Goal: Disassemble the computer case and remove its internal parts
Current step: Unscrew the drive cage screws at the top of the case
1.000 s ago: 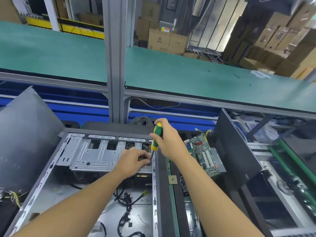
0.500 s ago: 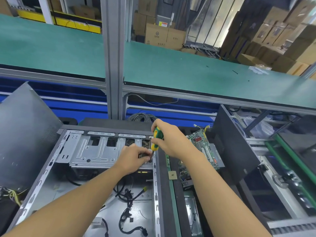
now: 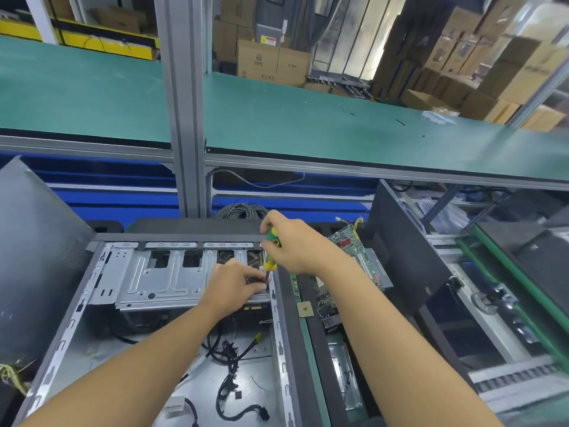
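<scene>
Nearest me, loose black cables [image 3: 229, 365] sprawl over the bare sheet-metal floor of the computer case [image 3: 61, 343]. The case lies open on its side right below the camera, and its rims are punched with slots.

Past the cables, my left hand [image 3: 229, 288] rests on the right end of the drive cage [image 3: 154, 282], a stamped, ribbed tray of dull grey steel that spans the far end of the case. Its fingers are bunched around the tip of the screwdriver [image 3: 271, 263]. Whether they pinch the shaft or a screw I cannot tell, because the hand hides it. My right hand [image 3: 295, 245] has its fingers wrapped round the glossy green-and-yellow handle and holds the tool nearly upright at the cage's corner by the case wall.

I judge the main risk is the tip camming out of the screw head. The shaft is thin, the steel is smooth, and my left fingertips sit right beside it, so they could take the jab. A freed screw could also drop among the cables, where it would be hard to find.

To the right, outside the case, are a small square chip [image 3: 304, 309] and a green circuit board [image 3: 351, 241] with red sockets. A grey panel [image 3: 34, 257] with a fine perforated patch leans on the left.

Farther back are a coil of grey cable [image 3: 240, 211], then the matte green counter [image 3: 308, 124], and beyond it stacked cardboard boxes [image 3: 271, 61].
</scene>
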The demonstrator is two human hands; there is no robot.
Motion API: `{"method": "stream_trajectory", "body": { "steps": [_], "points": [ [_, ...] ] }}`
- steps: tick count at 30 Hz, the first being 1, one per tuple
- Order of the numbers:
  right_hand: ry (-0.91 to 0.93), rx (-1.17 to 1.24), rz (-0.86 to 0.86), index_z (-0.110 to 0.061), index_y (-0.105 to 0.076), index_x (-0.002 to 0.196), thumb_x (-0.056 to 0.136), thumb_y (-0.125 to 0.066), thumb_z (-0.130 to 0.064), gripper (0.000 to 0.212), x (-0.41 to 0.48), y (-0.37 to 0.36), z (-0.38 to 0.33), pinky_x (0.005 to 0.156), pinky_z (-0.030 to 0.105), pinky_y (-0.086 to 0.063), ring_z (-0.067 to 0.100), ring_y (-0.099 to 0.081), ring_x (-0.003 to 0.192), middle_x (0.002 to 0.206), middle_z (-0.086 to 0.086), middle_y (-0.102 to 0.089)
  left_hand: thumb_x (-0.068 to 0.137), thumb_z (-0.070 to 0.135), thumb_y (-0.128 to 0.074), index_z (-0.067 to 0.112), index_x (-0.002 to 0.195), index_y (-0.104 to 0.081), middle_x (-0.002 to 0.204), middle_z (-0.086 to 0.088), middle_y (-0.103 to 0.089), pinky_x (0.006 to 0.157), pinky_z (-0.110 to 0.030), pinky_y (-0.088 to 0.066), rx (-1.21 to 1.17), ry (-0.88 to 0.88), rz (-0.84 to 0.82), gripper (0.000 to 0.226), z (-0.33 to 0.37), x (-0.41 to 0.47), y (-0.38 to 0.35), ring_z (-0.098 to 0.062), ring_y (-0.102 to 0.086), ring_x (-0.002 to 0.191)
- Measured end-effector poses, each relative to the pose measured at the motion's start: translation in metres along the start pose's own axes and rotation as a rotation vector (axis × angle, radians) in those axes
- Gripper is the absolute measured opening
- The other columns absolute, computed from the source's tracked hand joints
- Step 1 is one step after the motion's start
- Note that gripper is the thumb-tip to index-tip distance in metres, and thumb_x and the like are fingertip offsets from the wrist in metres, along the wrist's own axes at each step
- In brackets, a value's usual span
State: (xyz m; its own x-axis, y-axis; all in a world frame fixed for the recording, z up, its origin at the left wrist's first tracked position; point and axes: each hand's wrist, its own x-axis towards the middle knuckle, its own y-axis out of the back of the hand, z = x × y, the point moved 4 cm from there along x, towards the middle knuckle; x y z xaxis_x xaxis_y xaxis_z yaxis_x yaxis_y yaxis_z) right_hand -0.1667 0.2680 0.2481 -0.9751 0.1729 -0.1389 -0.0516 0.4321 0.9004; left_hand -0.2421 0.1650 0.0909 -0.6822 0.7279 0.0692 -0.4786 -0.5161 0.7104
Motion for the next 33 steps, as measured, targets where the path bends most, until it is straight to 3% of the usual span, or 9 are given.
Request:
{"method": "stream_trajectory", "body": {
  "steps": [4,7,10,14,19,24,27,29,33],
  "points": [
    [-0.108,0.041,-0.031,-0.02,-0.04,0.105,0.095,-0.055,-0.026,0.019,0.002,0.0,0.001,0.055,0.033,-0.039,0.018,-0.049,0.063,0.087,0.004,-0.058,0.08,0.045,-0.078,0.048,0.09,-0.075,0.08,0.009,-0.058,0.082,-0.03,-0.045,-0.028,0.005,0.029,0.011,-0.001,-0.001,0.002,-0.006,-0.052,0.076],
    [-0.207,-0.099,0.053,-0.014,-0.038,0.114,0.1,-0.047,-0.046,0.036,0.003,0.002,0.0,0.06,0.037,-0.04,0.028,-0.055,0.078,0.104,0.009,-0.052,0.081,0.045,-0.078,0.044,0.097,-0.077,0.081,0.013,-0.056,0.078,-0.029,-0.044,-0.015,0.01,0.042,0.016,0.001,-0.002,0.003,-0.006,-0.052,0.075],
    [-0.305,-0.284,0.136,-0.009,-0.037,0.127,0.101,-0.032,-0.063,0.06,0.003,0.004,0.0,0.055,0.035,-0.034,0.027,-0.054,0.071,0.089,0.007,-0.056,0.082,0.046,-0.076,0.043,0.101,-0.077,0.083,0.015,-0.056,0.086,-0.034,-0.044,-0.017,0.022,0.036,0.019,0.001,-0.001,0.002,-0.005,-0.053,0.078],
    [-0.232,-0.223,0.126,-0.012,-0.037,0.112,0.106,-0.041,-0.043,0.031,0.005,0.004,-0.004,0.048,0.033,-0.028,0.019,-0.043,0.056,0.071,0.002,-0.046,0.082,0.045,-0.077,0.042,0.1,-0.078,0.084,0.018,-0.06,0.088,-0.033,-0.044,-0.023,0.008,0.028,0.019,0.001,-0.001,0.002,-0.004,-0.054,0.082],
    [-0.166,-0.084,-0.08,-0.021,-0.04,0.107,0.103,-0.049,-0.023,0.01,0.001,0.011,-0.009,0.054,0.03,-0.034,0.021,-0.049,0.069,0.102,0.003,-0.04,0.077,0.045,-0.081,0.041,0.093,-0.079,0.074,0.025,-0.06,0.074,-0.023,-0.042,-0.043,-0.008,0.056,0.017,0.002,-0.002,0.004,-0.001,-0.056,0.078],
    [-0.236,-0.066,-0.118,-0.02,-0.041,0.11,0.101,-0.048,-0.025,0.012,-0.004,0.01,-0.01,0.06,0.034,-0.041,0.023,-0.051,0.069,0.115,0.007,-0.04,0.073,0.042,-0.085,0.038,0.09,-0.08,0.071,0.046,-0.057,0.065,-0.01,-0.036,-0.079,-0.014,0.075,0.018,0.006,-0.004,0.006,0.012,-0.056,0.081],
    [-0.332,-0.248,-0.017,-0.013,-0.036,0.129,0.104,-0.04,-0.047,0.041,-0.005,0.01,-0.008,0.07,0.041,-0.046,0.034,-0.056,0.082,0.12,0.015,-0.048,0.074,0.042,-0.085,0.037,0.092,-0.08,0.062,0.035,-0.055,0.068,-0.015,-0.038,-0.076,-0.012,0.081,0.019,0.006,-0.004,0.006,0.018,-0.052,0.085],
    [-0.391,-0.341,0.059,-0.011,-0.034,0.135,0.104,-0.031,-0.058,0.056,-0.005,0.009,-0.006,0.067,0.04,-0.045,0.034,-0.057,0.083,0.114,0.015,-0.055,0.075,0.042,-0.084,0.036,0.094,-0.08,0.067,0.034,-0.053,0.071,-0.018,-0.041,-0.076,-0.015,0.076,0.02,0.006,-0.004,0.005,0.021,-0.05,0.088],
    [-0.33,-0.31,0.129,-0.008,-0.039,0.118,0.107,-0.035,-0.045,0.038,-0.001,0.003,-0.008,0.057,0.037,-0.039,0.029,-0.051,0.068,0.093,0.011,-0.052,0.075,0.045,-0.083,0.038,0.093,-0.08,0.066,0.036,-0.052,0.082,-0.032,-0.046,-0.071,-0.016,0.071,0.02,0.005,-0.004,0.005,0.016,-0.052,0.086]
  ]
}}
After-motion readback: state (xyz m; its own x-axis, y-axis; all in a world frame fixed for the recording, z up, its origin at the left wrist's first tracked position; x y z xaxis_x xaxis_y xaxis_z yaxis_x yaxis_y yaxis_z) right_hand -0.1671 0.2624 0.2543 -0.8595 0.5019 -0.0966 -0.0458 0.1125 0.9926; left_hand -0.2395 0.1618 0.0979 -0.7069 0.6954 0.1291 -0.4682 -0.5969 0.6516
